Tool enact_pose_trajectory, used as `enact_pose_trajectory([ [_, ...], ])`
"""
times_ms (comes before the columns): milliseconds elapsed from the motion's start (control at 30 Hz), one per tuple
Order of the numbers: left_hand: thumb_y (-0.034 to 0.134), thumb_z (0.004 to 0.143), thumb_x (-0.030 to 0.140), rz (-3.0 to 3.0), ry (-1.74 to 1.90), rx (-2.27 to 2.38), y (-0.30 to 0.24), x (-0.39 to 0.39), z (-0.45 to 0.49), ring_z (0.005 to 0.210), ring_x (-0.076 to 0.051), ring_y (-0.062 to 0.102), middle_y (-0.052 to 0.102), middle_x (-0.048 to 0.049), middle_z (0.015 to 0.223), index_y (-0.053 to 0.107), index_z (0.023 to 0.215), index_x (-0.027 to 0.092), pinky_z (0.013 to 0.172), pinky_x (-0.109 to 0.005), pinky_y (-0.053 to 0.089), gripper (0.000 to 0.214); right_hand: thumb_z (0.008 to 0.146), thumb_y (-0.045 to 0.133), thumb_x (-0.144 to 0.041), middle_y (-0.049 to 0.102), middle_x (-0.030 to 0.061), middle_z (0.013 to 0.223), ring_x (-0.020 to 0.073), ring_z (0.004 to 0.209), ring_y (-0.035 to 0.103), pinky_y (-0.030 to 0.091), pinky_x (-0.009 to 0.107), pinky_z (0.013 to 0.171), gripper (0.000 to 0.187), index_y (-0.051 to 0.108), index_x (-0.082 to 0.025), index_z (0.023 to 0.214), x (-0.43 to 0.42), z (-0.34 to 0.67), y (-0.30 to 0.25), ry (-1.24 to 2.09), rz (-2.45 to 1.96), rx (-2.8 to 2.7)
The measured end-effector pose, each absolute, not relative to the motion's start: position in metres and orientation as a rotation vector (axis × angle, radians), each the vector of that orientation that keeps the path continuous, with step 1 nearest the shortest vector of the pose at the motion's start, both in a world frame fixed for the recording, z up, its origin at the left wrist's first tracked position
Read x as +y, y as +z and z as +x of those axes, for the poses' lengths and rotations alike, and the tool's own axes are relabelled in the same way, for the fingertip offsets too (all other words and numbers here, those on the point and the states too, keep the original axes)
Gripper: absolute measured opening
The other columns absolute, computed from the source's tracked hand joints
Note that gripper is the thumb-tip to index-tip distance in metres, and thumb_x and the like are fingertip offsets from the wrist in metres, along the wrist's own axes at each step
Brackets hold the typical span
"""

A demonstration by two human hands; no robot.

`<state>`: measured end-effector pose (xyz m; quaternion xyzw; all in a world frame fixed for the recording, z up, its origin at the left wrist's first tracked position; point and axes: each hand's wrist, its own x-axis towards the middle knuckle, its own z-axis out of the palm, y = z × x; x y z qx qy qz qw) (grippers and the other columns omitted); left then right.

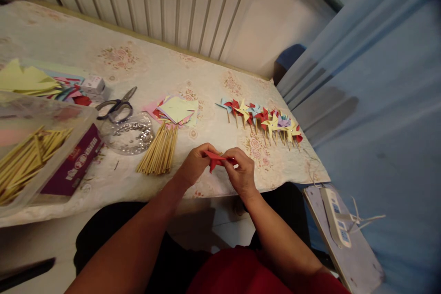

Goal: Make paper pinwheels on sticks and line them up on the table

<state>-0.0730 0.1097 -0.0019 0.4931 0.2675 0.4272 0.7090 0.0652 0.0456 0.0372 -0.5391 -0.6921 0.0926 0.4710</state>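
Above the table's near edge, both hands pinch a red paper pinwheel [216,158] with folded points. My left hand [197,161] grips its left side, fingers closed. From the other side my right hand [241,168] is shut on it too, and its fingers hide part of the paper. Whether a stick or pin is in it, I cannot tell. Left of my hands lies a bundle of thin wooden sticks [159,150]. Behind that sits a stack of cut paper squares [177,109], and beside it a clear round dish [132,135] holds small shiny pins.
Finished paper pinwheels [272,122] on sticks lie in a row at the right. Scissors [119,106] rest behind the dish. A clear plastic bin [20,105] with more sticks stands left, near coloured paper [31,78]. A power strip [336,218] lies beyond the table's right corner.
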Motion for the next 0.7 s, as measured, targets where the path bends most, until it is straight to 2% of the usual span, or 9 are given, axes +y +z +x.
enact_pose_trajectory([
  [300, 0.058, 0.069, 0.012, 1.149, 1.022, 0.636, 0.000, 0.107, -0.070, 0.060, -0.008, 0.049, 0.056, 0.0032, 0.061, 0.061, 0.069, 0.016, 0.059, -0.021, 0.039, 0.005, 0.081, 0.064, -0.023, 0.065, 0.0008, 0.075, 0.0150, 0.070, 0.059, 0.046, 0.028, 0.066, 0.006, 0.065, -0.020, 0.076, 0.046, 0.063, 0.036, 0.357, -1.438, -1.508],
  [533, 0.062, 0.070, 0.018, 1.109, 1.007, 0.675, -0.010, 0.110, -0.065, 0.061, -0.009, 0.050, 0.061, 0.0010, 0.068, 0.064, 0.073, 0.016, 0.058, -0.021, 0.038, 0.004, 0.068, 0.073, -0.029, 0.064, -0.0015, 0.064, 0.0143, 0.059, 0.055, 0.045, 0.027, 0.057, 0.014, 0.064, -0.019, 0.069, 0.051, 0.060, 0.029, 0.582, -1.536, -1.166],
  [700, 0.063, 0.068, 0.019, 1.087, 1.005, 0.655, -0.010, 0.110, -0.064, 0.062, -0.010, 0.050, 0.062, 0.0007, 0.068, 0.062, 0.070, 0.016, 0.059, -0.022, 0.039, 0.004, 0.065, 0.075, -0.030, 0.058, -0.0040, 0.060, 0.0115, 0.054, 0.049, 0.040, 0.025, 0.052, 0.017, 0.063, -0.018, 0.070, 0.054, 0.063, 0.021, 0.682, -1.508, -1.088],
])
